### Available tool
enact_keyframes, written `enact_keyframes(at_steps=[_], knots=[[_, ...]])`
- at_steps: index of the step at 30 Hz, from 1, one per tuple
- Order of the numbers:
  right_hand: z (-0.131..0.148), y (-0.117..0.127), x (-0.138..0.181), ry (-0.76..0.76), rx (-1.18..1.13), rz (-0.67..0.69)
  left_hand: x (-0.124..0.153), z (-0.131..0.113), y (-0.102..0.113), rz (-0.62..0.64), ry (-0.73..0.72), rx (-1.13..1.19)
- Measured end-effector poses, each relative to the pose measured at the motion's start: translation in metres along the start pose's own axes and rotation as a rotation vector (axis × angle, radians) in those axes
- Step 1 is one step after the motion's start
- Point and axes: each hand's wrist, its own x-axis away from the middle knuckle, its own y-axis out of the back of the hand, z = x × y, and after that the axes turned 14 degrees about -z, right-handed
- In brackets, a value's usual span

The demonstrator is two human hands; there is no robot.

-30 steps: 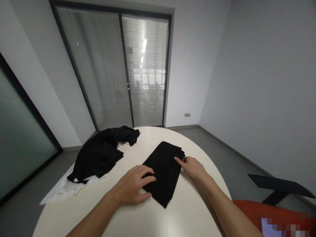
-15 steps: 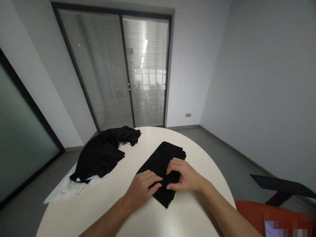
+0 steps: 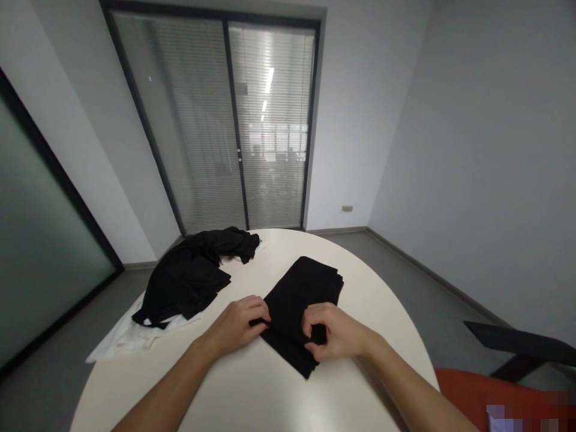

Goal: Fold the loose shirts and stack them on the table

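Note:
A folded black garment (image 3: pixel 299 294) lies flat on the round table, its layered edges showing at the far right and near corner. My left hand (image 3: pixel 243 324) pinches its left corner between thumb and fingers, and a bit of dark cloth pokes out at the pinch. At the near right edge, my right hand (image 3: pixel 335 330) is curled over the garment with thumb and fingertips drawn close on the cloth. Part of that edge is hidden behind my right hand.
A crumpled heap of black clothes (image 3: pixel 180 282) rests at the table's left, with white cloth (image 3: pixel 121 342) under it. The pale round table (image 3: pixel 252 390) curves away toward a glass door with blinds (image 3: pixel 274 180). An orange chair (image 3: pixel 468 390) stands at the right.
My left hand has slid left from the garment's middle to its left corner. My right hand has shifted slightly nearer to me, and its thumb and fingers have drawn closer together.

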Motion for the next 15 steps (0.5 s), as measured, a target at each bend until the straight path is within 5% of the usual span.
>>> enact_keyframes(at_steps=[4,7,15], knots=[[0.002,0.000,-0.001,-0.053,-0.102,0.125,-0.002,-0.008,0.001,0.037,-0.022,0.037],[0.003,0.008,-0.003,-0.166,-0.083,0.098,-0.003,-0.010,-0.003,-0.016,0.000,0.044],[-0.031,0.046,0.011,-0.966,0.556,-0.300,0.006,0.005,-0.013,-0.029,0.243,-0.007]])
